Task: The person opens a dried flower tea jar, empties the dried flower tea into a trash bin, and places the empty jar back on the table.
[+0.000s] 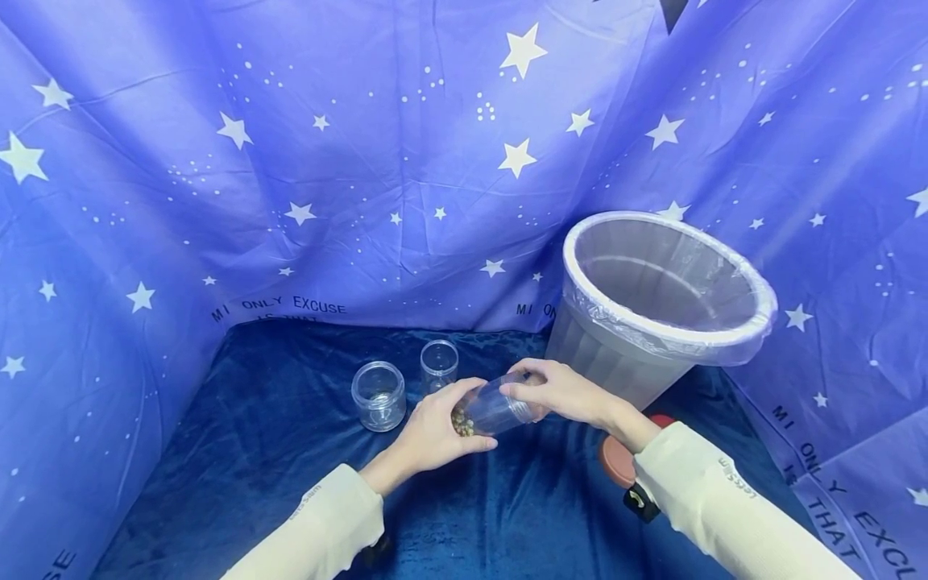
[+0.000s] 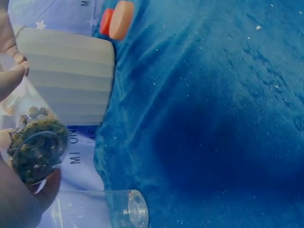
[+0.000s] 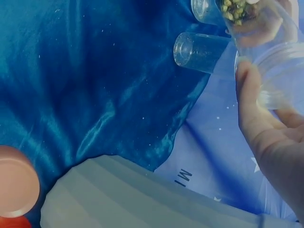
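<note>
A clear plastic jar (image 1: 495, 408) lies tilted between both hands, its base toward the left and its mouth toward the right. Small greenish-brown dried pieces (image 2: 39, 149) gather at the base end. My left hand (image 1: 429, 431) holds the jar around that base, thumb on the near side. My right hand (image 1: 569, 393) grips the mouth end, with thumb and fingers around the ribbed clear rim (image 3: 285, 54). Just beyond the left hand stand a short, wide clear jar (image 1: 379, 399) and a narrower clear jar (image 1: 439, 362), both upright.
A grey waste bin (image 1: 623, 354) with a clear liner stands behind the right hand. Close to the right forearm are a pinkish round lid (image 1: 617, 461), a red one (image 1: 663, 421) and a small black object (image 1: 641, 503). Dark blue cloth (image 1: 290, 467) covers the surface; a starry curtain surrounds it.
</note>
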Tool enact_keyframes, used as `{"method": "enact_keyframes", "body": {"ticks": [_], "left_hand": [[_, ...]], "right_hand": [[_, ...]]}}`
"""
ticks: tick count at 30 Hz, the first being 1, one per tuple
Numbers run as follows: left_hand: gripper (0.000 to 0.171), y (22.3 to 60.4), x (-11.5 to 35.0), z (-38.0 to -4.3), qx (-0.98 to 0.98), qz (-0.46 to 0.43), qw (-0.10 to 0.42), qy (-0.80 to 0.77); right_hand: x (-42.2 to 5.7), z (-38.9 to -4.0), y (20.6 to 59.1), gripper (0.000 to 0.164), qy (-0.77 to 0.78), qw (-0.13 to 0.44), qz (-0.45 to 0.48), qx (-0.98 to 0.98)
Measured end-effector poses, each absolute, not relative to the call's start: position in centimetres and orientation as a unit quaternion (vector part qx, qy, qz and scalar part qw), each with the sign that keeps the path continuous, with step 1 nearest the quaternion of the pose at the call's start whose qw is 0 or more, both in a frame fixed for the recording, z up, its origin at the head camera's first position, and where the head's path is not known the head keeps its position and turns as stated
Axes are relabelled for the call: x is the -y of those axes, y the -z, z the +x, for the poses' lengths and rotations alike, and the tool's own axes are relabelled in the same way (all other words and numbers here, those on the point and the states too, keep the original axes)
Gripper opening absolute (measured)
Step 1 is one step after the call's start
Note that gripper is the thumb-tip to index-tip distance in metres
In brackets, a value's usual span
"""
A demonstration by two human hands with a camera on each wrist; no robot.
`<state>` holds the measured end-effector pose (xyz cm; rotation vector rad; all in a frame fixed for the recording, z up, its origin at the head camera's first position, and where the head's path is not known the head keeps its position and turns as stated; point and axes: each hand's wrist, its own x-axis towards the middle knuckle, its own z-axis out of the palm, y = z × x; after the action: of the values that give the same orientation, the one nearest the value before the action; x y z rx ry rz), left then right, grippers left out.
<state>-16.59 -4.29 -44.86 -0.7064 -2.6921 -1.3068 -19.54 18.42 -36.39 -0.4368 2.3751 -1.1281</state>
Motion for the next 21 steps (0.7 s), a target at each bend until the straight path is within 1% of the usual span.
{"method": "enact_keyframes", "body": {"ticks": [4, 7, 12, 21], "left_hand": [[0.074, 44.4, 4.4, -16.6, 0.854, -0.22, -0.025, 0.47], [0.072, 44.3, 4.6, -16.7, 0.833, -0.222, -0.065, 0.502], [0.068, 44.4, 5.0, -17.0, 0.787, -0.219, -0.144, 0.559], [0.062, 44.5, 5.6, -17.4, 0.732, -0.244, -0.234, 0.591]], "right_hand": [[-18.6, -19.6, 36.3, 0.04, 0.41, 0.236, -0.17, -0.864], [-18.8, -19.7, 36.4, 0.04, 0.417, 0.243, -0.189, -0.855], [-19.2, -19.6, 36.4, 0.044, 0.425, 0.25, -0.248, -0.834], [-19.0, -19.5, 36.2, 0.051, 0.404, 0.247, -0.331, -0.816]]}}
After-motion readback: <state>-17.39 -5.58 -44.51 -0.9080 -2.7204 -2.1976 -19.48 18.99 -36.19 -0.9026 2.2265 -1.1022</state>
